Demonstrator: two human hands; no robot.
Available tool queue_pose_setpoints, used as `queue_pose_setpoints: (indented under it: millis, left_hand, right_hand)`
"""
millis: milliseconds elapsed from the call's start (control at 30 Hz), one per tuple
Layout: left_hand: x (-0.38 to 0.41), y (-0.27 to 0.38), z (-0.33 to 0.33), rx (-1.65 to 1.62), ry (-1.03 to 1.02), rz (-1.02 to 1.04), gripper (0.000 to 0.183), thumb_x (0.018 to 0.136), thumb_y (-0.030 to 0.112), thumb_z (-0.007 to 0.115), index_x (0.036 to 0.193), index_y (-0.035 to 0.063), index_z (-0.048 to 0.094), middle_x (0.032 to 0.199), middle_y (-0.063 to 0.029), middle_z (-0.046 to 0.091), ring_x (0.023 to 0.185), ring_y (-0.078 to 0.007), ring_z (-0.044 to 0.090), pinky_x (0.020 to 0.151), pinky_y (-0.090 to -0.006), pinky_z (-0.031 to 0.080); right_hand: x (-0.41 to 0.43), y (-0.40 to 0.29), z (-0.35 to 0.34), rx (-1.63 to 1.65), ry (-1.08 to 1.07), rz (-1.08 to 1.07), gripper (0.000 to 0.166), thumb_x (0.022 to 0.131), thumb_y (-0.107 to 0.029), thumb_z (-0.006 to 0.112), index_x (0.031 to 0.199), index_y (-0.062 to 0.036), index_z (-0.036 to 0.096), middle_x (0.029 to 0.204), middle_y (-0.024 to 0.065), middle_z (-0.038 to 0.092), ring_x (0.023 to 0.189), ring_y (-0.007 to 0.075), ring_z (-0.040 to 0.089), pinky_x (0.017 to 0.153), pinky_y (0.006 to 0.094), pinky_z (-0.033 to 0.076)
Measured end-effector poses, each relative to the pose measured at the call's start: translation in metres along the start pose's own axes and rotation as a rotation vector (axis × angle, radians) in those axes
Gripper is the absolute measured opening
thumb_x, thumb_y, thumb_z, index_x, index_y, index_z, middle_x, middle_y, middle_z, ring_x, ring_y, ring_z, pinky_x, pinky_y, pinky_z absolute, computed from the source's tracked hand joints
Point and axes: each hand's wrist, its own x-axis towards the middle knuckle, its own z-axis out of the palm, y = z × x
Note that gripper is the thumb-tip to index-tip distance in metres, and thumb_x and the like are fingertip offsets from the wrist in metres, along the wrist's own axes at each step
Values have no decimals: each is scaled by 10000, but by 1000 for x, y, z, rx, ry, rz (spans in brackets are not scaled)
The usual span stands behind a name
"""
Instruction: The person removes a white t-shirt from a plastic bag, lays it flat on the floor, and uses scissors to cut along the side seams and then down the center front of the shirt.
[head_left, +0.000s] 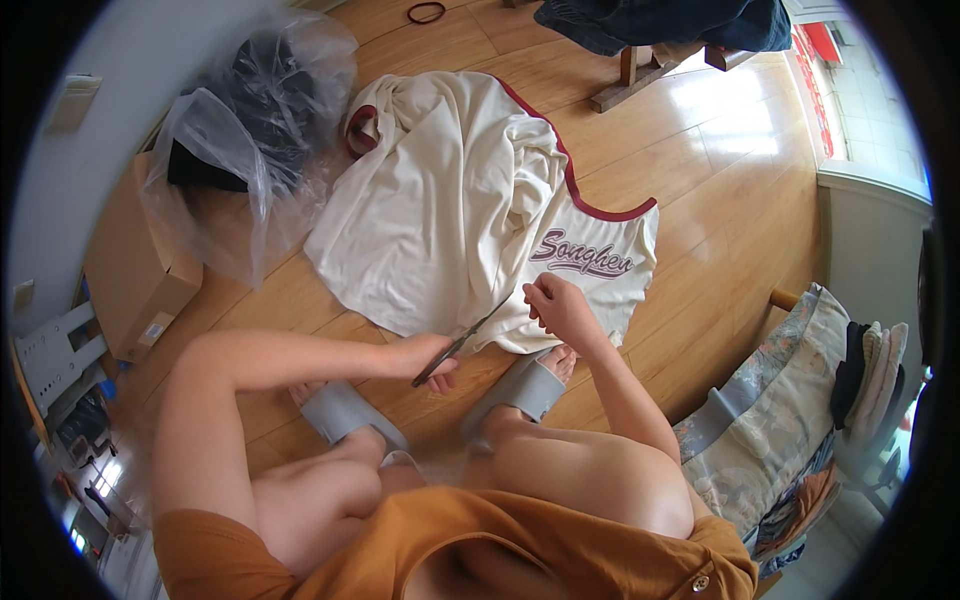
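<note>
My left hand (431, 361) holds a pair of dark scissors (466, 337), its blades pointing up and right toward my other hand. The fingers of my right hand (555, 304) are curled together over the lower right part of the garment; whether something small is pinched in them cannot be told. Beneath and beyond both hands a cream garment (420, 217) with dark red trim lies spread and wrinkled on the wooden floor. Printed lettering (585, 255) shows on its right part, just above my right hand. My feet in grey slippers (536, 386) rest near its lower edge.
At the left stand a cardboard box (142, 262) and a clear plastic bag (259, 142) with dark contents. A dark red loop (426, 12) lies on the floor at the top. Dark cloth covers wooden furniture (634, 79). Patterned fabric (772, 412) and folded clothes (870, 375) are at the right.
</note>
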Motion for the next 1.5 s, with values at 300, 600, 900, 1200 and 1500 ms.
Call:
queue_pose_setpoints:
  millis: [300, 600, 900, 1200, 1500]
  left_hand:
    - [-1, 10, 4, -211, -141, 76, 362, 1044, 242, 480, 1167, -97, 504, 1072, -298, 679, 981, -339, 725, 838, -399, 617]
    - [-12, 39, 20, -332, -154, -10, 282, 1037, 225, 492, 1118, -45, 499, 1055, -280, 682, 935, -325, 728, 835, -399, 612]
    - [-14, 43, 24, -357, -145, 0, 308, 1033, 231, 466, 1146, -53, 500, 1066, -267, 684, 935, -304, 733, 832, -388, 617]
    - [-16, 30, 35, -472, -110, -69, 343, 1009, 224, 519, 1242, -25, 485, 1329, -234, 582, 1236, -293, 616, 1024, -413, 538]
    - [-7, 12, 36, -53, 68, -102, 530, 787, 119, 582, 1294, 7, 475, 1187, -99, 550, 997, -145, 547, 853, -258, 470]
  right_hand:
    - [-7, 36, 100, 246, 136, -140, 290, 856, -149, 721, 1021, 22, 555, 866, 126, 651, 794, 226, 650, 724, 360, 531]
    - [-17, 22, 115, 17, 421, -238, 332, 839, -136, 735, 1014, -18, 479, 839, 152, 592, 729, 335, 605, 686, 420, 504]
    - [-4, 26, 121, 86, 562, -262, 251, 870, -93, 707, 963, -28, 483, 772, 98, 540, 663, 224, 529, 622, 358, 465]
    - [-19, 38, 126, 85, 559, -327, 232, 841, -134, 766, 926, -53, 566, 743, 91, 599, 630, 233, 586, 595, 362, 483]
    - [-31, 34, 121, 109, 447, -329, 184, 852, -100, 749, 918, -47, 586, 760, 94, 602, 626, 225, 597, 599, 353, 493]
